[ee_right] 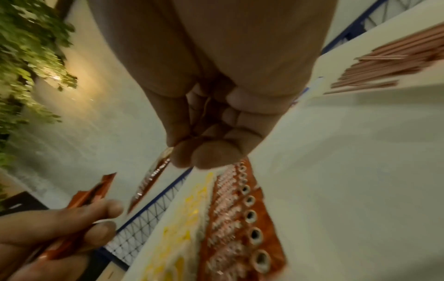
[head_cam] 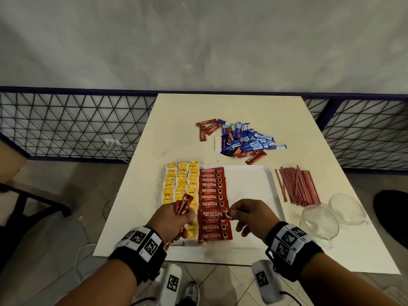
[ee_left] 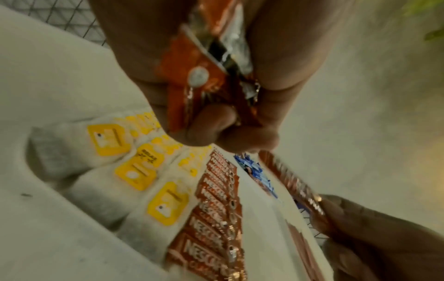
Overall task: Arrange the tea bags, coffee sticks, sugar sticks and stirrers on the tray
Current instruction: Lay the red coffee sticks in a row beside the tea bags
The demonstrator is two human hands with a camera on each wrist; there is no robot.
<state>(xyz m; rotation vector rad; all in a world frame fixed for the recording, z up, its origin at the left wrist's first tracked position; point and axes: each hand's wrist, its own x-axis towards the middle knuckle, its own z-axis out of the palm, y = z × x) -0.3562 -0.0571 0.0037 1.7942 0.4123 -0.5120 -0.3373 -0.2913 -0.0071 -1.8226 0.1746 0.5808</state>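
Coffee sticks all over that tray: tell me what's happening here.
A person is arranging a white tray. Tea bags fill its left side, with a column of coffee sticks beside them. The left hand grips a bundle of spare coffee sticks, while the right hand pinches one coffee stick over the column. Sugar sticks and stirrers lie on the table, off the tray.

The red foil coffee sticks (head_cam: 213,204) lined up on the white rectangular tray (head_cam: 249,184) read "NESCAFE CLASSIC" in white; the loose red sticks (head_cam: 207,127) farther back read "NESCAFE". One yellow tea bag tag (head_cam: 167,194) reads "RELAX".
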